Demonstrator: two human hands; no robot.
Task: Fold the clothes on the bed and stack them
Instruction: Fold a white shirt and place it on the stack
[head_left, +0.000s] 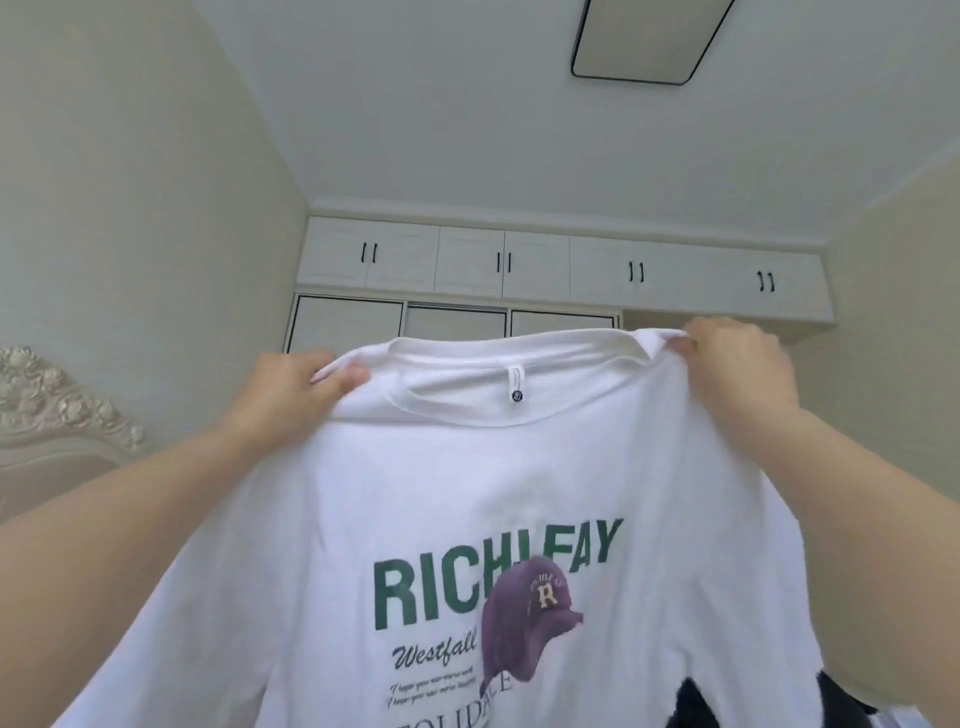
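A white T-shirt (457, 493) with green lettering and a purple cap print hangs in front of me, held up high with its front toward me. My left hand (296, 389) pinches the left shoulder beside the collar. At the other side of the collar my right hand (737, 364) pinches the right shoulder. The shirt's lower part runs out of the frame. The bed surface is hidden behind the shirt.
A dark garment (696, 706) peeks out at the bottom right behind the shirt. An ornate carved headboard (57, 410) stands at the left. White wardrobe cabinets (519, 265) line the far wall, under a ceiling lamp (649, 39).
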